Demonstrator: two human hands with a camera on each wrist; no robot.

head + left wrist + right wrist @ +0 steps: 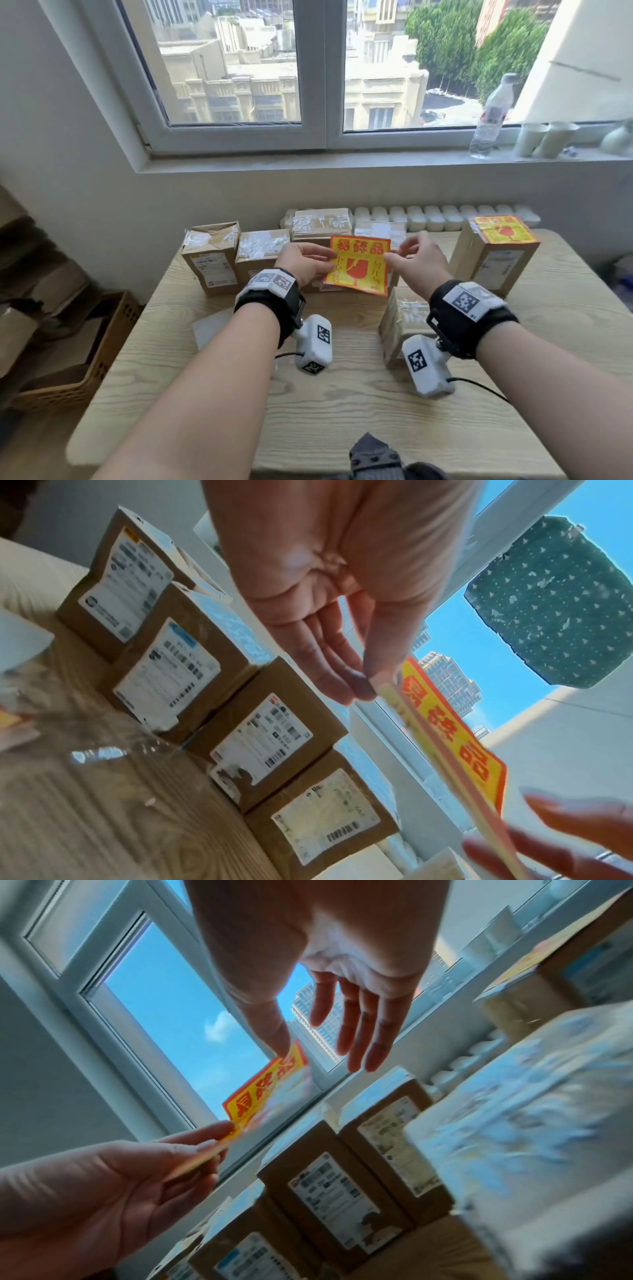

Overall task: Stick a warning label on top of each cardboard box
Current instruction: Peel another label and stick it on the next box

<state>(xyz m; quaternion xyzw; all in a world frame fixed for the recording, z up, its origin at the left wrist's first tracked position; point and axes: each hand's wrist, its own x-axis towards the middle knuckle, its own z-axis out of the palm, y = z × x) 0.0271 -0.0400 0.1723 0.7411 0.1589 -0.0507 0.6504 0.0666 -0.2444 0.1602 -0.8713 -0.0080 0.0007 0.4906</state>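
The warning label (358,264), yellow with a red border, is held in the air above the wooden table (342,411), face toward the person, in front of the row of unlabelled boxes (262,255) along the far edge. The left hand (301,262) pinches its left edge between thumb and fingers; the right hand (416,258) has thumb and forefinger closed at the upper right corner while its other fingers spread loosely, so it seems to be working that corner, perhaps to peel a backing (the wrist views show the sheet edge-on, too blurred to tell whether layers are parting). The sheet tilts slightly, its lower edge hanging toward the person, and it is nearly square, so no long axis matters much. What matters is where the next bare top lies: the near box (400,325) stands just below and to the right of the label, under the right wrist, closer than the back row. One labelled box (496,253) stands at the far right. By my reckoning the right hand is better placed to carry the label down onto the near box, with the left smoothing it flat.
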